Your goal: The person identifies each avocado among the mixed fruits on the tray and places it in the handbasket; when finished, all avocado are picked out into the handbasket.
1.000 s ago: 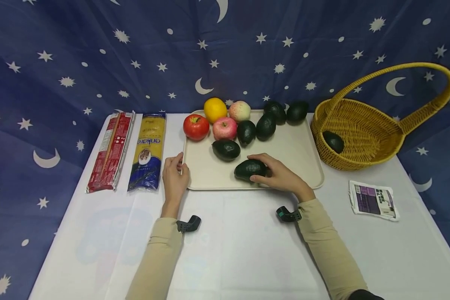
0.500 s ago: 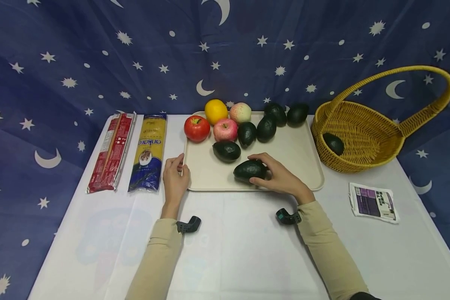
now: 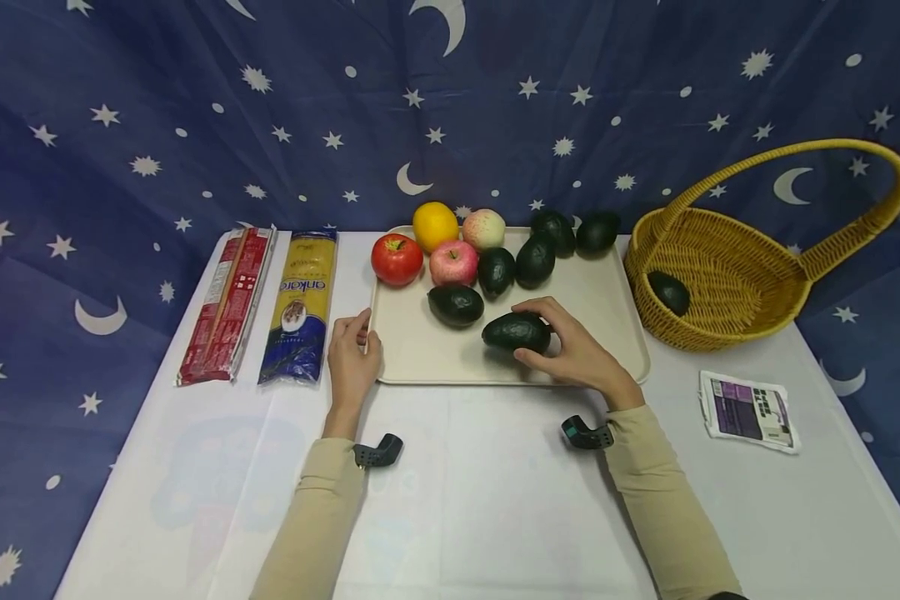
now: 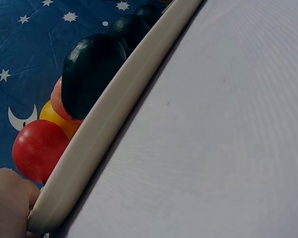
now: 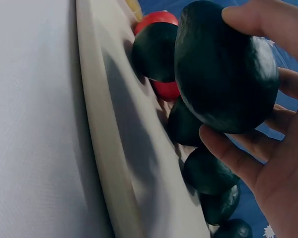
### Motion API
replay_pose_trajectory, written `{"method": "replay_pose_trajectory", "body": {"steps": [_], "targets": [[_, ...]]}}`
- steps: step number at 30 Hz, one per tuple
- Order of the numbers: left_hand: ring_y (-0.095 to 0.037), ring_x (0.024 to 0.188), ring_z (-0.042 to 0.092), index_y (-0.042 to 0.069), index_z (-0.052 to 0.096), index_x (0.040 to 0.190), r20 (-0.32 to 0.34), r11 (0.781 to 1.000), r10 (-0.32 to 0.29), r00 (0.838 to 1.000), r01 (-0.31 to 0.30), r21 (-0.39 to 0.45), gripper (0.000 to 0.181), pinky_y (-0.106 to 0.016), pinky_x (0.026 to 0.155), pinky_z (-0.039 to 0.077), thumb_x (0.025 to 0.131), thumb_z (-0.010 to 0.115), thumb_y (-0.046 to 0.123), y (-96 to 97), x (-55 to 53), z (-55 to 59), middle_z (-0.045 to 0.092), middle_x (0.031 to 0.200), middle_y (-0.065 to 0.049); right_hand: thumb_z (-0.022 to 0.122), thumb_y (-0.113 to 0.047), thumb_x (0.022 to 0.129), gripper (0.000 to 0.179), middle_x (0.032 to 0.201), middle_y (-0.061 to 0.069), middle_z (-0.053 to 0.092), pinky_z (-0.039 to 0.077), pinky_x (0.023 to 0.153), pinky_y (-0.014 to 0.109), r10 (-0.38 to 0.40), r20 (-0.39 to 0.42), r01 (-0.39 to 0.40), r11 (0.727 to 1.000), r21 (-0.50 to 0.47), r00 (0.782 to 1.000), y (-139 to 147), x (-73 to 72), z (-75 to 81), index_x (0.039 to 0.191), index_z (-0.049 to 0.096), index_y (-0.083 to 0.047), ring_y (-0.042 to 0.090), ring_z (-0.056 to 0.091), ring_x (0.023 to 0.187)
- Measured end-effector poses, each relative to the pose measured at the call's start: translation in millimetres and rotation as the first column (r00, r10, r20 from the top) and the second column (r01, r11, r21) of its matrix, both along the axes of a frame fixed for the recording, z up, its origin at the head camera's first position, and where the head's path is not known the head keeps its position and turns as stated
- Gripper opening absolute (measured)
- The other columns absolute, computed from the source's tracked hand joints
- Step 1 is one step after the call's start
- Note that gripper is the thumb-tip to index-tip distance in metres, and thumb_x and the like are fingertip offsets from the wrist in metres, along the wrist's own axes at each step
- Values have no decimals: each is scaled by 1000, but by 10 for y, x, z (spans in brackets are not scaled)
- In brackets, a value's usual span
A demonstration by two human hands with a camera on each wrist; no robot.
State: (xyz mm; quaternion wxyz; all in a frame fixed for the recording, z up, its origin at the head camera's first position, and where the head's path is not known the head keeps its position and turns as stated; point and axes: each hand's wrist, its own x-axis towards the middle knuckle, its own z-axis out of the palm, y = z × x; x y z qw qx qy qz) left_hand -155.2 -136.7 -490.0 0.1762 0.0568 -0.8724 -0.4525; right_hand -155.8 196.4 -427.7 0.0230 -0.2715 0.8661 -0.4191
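Observation:
My right hand (image 3: pixel 579 352) holds a dark green avocado (image 3: pixel 516 332) just above the front of the cream tray (image 3: pixel 420 358). In the right wrist view, thumb and fingers curl round this avocado (image 5: pixel 223 69), and its shadow falls on the tray. My left hand (image 3: pixel 353 360) grips the tray's left rim near the front corner; the left wrist view shows only part of that hand (image 4: pixel 10 203) at the rim. Another avocado (image 3: pixel 456 305) lies behind the held one, and several more sit at the tray's back, beside a red tomato (image 3: pixel 397 259), a pink apple (image 3: pixel 453 264), an orange (image 3: pixel 435 227) and a peach (image 3: pixel 483 229).
On the right stands a yellow wicker basket (image 3: pixel 735 267) with a tall handle and one avocado (image 3: pixel 669 292) inside. A small white and purple packet (image 3: pixel 748 410) lies in front of it. Left of the tray are a red packet (image 3: pixel 227 305) and a blue-yellow pasta packet (image 3: pixel 297 307).
My right hand has lifted the avocado off the tray and shifted it slightly right. The left hand has stayed at the tray's rim. The head view has tilted a little.

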Motion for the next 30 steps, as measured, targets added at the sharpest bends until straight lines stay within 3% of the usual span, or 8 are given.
{"method": "replay_pose_trajectory", "body": {"steps": [13,20,25,30], "targets": [[-26,86,56,3,60,125,9,1000,-1,1000,1,13,38,-35,79,44,87,56,4,-6,1,-10,56,106,-16,72,-30,81,53,126,-6,53,44,89,37,-76,-45,76,997,-9,996,68,24,113,130,50,-23,9,50,112],[-26,87,56,4,60,125,15,1000,-1,1000,1,12,38,-35,79,44,87,56,4,-5,10,-1,56,106,-16,74,-24,80,55,126,-4,54,45,93,38,-145,-86,142,989,-38,986,176,11,163,130,51,-21,10,50,115],[-27,87,56,4,60,125,12,1000,-4,1000,4,14,38,-36,79,44,87,56,5,-1,14,12,56,106,-16,76,-16,78,56,124,0,55,44,93,27,-205,-93,199,978,-64,974,240,14,213,128,52,-18,11,51,112],[-26,87,56,3,60,125,9,1000,-2,1000,2,11,39,-36,79,44,87,56,5,2,15,14,56,105,-16,74,-10,79,56,126,8,54,42,92,19,-255,-87,248,966,-77,963,252,94,394,130,50,-7,16,52,109]]}}
